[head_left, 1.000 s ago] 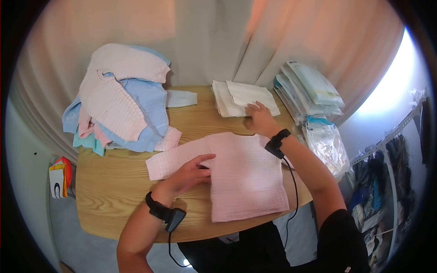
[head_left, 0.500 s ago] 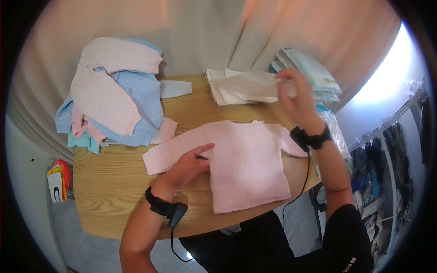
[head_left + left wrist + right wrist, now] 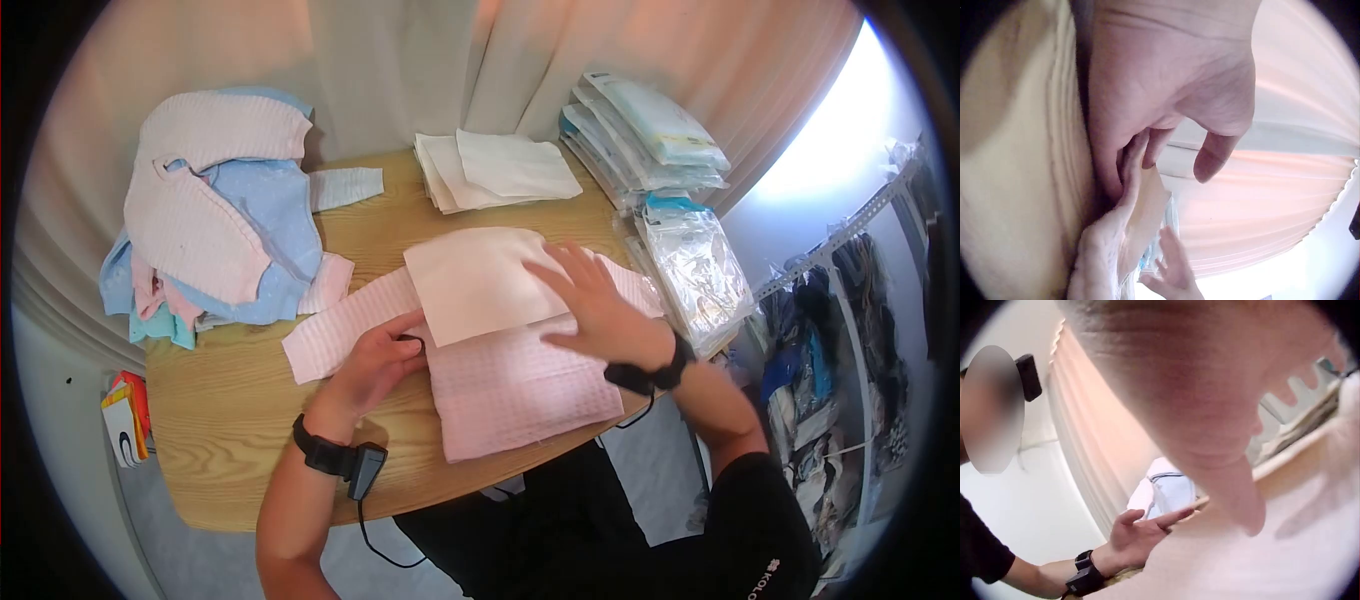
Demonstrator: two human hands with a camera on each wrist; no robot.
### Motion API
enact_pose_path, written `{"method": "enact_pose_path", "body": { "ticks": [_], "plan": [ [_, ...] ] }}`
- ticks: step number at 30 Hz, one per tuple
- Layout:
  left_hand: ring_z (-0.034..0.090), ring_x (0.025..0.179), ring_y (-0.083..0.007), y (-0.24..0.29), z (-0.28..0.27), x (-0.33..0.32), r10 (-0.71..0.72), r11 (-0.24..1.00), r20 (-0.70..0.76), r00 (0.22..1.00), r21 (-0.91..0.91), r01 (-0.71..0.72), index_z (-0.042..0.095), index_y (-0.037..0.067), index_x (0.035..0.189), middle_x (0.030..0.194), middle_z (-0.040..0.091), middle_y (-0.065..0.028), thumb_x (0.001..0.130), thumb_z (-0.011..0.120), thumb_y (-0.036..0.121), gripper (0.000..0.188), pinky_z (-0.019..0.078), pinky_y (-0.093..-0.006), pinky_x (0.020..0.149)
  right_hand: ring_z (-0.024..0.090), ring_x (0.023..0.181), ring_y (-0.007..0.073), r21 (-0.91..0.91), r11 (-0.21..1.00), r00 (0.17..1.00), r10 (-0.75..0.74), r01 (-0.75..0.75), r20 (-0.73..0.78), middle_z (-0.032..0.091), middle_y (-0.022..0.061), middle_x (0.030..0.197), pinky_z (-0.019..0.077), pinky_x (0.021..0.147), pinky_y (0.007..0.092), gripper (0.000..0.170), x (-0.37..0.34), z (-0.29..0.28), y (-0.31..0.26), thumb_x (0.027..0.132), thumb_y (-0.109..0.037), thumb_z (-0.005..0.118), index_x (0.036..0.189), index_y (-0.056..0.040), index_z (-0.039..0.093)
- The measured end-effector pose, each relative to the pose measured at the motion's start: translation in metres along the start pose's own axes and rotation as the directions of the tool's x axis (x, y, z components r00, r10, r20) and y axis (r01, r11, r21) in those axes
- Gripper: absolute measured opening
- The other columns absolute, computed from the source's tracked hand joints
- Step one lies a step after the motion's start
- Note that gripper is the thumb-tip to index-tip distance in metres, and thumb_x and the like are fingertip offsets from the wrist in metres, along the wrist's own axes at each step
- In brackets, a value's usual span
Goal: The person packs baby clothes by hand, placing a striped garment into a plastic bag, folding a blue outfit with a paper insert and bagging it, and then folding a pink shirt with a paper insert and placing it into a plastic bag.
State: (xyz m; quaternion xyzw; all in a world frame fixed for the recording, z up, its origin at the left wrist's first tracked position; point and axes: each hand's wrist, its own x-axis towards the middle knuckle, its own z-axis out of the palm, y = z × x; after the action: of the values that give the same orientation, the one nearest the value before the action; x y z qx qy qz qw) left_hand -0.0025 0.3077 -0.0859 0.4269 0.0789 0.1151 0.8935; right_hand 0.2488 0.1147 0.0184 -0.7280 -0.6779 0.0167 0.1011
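Note:
A pale pink knitted sweater (image 3: pixel 525 395) lies spread on the table, sleeves out to both sides. Over its upper chest lies a cream paper-like sheet (image 3: pixel 480 290), its lower edge slanting across the knit. My left hand (image 3: pixel 378 365) is at the sweater's left side, below the sleeve. In the left wrist view, that hand (image 3: pixel 1172 81) holds the sweater's edge (image 3: pixel 1107 250) between its fingers, with the thumb apart. My right hand (image 3: pixel 610 315) is over the sheet's right end, fingers spread and palm down; in the right wrist view its shadow falls on the pale surface.
More cream sheets (image 3: pixel 515 165) lie stacked at the back of the wooden table (image 3: pixel 230 440). Pink, blue and green baby clothes (image 3: pixel 205 220) are heaped at the left. Packaged garments (image 3: pixel 655 120) and clear plastic bags (image 3: pixel 695 265) line the right edge. A clothes rack (image 3: pixel 850 330) stands beyond.
My right hand has lifted a sheet from the back stack and brought it toward me onto the sweater, and its fingers have spread off it. My left hand stays at the sweater's side.

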Motion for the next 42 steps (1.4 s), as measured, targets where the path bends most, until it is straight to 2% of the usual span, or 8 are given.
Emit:
{"method": "enact_pose_path", "body": {
  "ticks": [4,8,10,13,16,26,32,42],
  "plan": [
    [0.056,0.12,-0.0206,-0.001,0.002,0.001,-0.002,1.0,-0.036,0.999,0.012,0.003,0.036,-0.001,0.148,0.136,0.056,-0.0106,0.09,0.066,0.019,0.069,0.0436,-0.0407,0.104,0.03,0.14,0.0425,0.316,0.92,0.968,0.25,-0.232,-0.018,0.027,0.0181,0.153,0.0327,0.113,0.0453,0.081,-0.045,0.04,0.016,0.081,-0.017,0.075,0.15,-0.0184,0.033],
    [0.055,0.12,-0.0214,0.01,0.017,-0.001,0.001,1.0,-0.09,0.996,0.015,0.001,0.037,0.0,0.149,0.135,0.056,-0.01,0.088,0.069,0.021,0.072,0.0437,-0.0419,0.103,0.042,0.132,0.0286,0.968,0.168,0.781,0.623,-0.186,0.042,0.034,0.0109,0.147,0.0411,0.104,0.0383,0.072,-0.067,0.052,0.014,0.085,-0.006,0.066,0.149,-0.0162,0.035],
    [0.055,0.12,-0.0226,0.011,0.014,-0.001,-0.033,0.999,-0.086,0.996,0.015,0.034,0.037,0.0,0.148,0.136,0.055,-0.0111,0.087,0.069,0.022,0.072,0.0437,-0.0422,0.103,0.046,0.127,0.0219,0.986,-0.162,0.693,0.707,-0.034,0.14,0.037,0.0078,0.143,0.0445,0.097,0.0352,0.068,-0.078,0.053,0.011,0.087,-0.003,0.061,0.149,-0.0144,0.036],
    [0.056,0.117,-0.0211,0.011,0.005,-0.001,-0.05,0.999,-0.06,0.997,-0.015,0.049,0.035,-0.001,0.149,0.136,0.054,-0.011,0.089,0.067,0.018,0.071,0.0442,-0.042,0.102,0.05,0.12,0.0194,0.838,-0.54,0.803,0.466,-0.075,0.373,0.039,0.0063,0.142,0.044,0.093,0.0334,0.066,-0.075,0.039,-0.032,0.088,-0.001,0.057,0.149,-0.0107,0.035],
    [0.056,0.112,-0.0187,0.007,0.0,-0.001,-0.073,0.997,-0.046,0.996,-0.043,0.071,0.034,-0.003,0.148,0.132,0.056,-0.0103,0.09,0.065,0.016,0.068,0.0451,-0.0412,0.1,0.053,0.114,0.021,0.682,-0.716,0.795,0.325,-0.147,0.512,0.047,0.0082,0.136,0.043,0.092,0.0304,0.06,-0.044,0.043,-0.051,0.088,0.001,0.05,0.146,-0.0086,0.039],
    [0.057,0.099,-0.0133,0.006,0.017,-0.001,0.203,0.942,-0.225,0.953,0.312,-0.127,0.038,0.003,0.148,0.111,0.062,-0.0047,0.086,0.062,0.0,0.067,0.0462,-0.029,0.092,0.048,0.121,0.0203,0.896,-0.419,0.773,0.516,-0.148,0.37,0.033,0.0076,0.149,0.041,0.097,0.0333,0.076,-0.075,0.073,-0.08,0.089,-0.001,0.051,0.156,-0.0005,0.014],
    [0.055,0.095,-0.0098,0.007,0.005,-0.007,0.46,0.847,-0.239,0.855,0.407,-0.341,0.05,0.001,0.14,0.107,0.063,-0.0033,0.08,0.058,-0.007,0.061,0.0443,-0.022,0.08,0.045,0.129,0.0238,0.835,-0.543,0.794,0.468,-0.088,0.388,0.02,0.0092,0.158,0.0376,0.108,0.0395,0.082,-0.088,0.073,-0.1,0.086,0.008,0.046,0.156,0.0003,0.005],
    [0.06,0.077,-0.0117,0.015,-0.022,-0.009,0.345,0.719,-0.43,0.834,0.693,0.06,0.066,-0.002,0.072,0.085,0.068,-0.0066,0.08,0.046,-0.015,0.026,0.0473,-0.0228,0.066,0.026,0.145,0.0312,0.794,-0.602,0.788,0.529,0.088,0.314,0.019,0.0145,0.157,0.0208,0.118,0.0439,0.082,-0.076,0.078,-0.117,0.081,0.003,0.042,0.155,0.0051,0.005]
  ]
}}
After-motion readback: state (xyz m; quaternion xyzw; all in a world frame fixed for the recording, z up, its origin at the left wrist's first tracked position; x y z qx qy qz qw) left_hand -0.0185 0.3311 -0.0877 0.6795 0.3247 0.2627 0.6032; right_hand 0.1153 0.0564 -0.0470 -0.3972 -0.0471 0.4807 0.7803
